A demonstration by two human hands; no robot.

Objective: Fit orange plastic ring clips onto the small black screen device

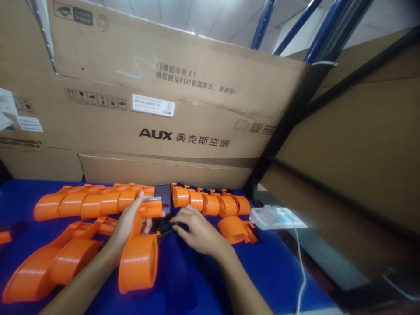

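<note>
My left hand (133, 217) is closed around an orange plastic part (138, 267), which has a wide round ring at its near end and a narrower handle-like end. Just right of that part, my right hand (195, 227) has its fingers bent together at a small black piece (163, 226). That piece lies against the orange part's side, and its exact shape is partly hidden by my fingers. Behind both hands lies a dark flat box-like object (163, 197).
Similar orange parts stand in a row (93, 204) at the back left. Others with black pieces fitted form a row (210, 204) at the back right. A white power strip (277, 217) with a cord lies right. Cardboard (183, 105) walls the blue table (278, 271).
</note>
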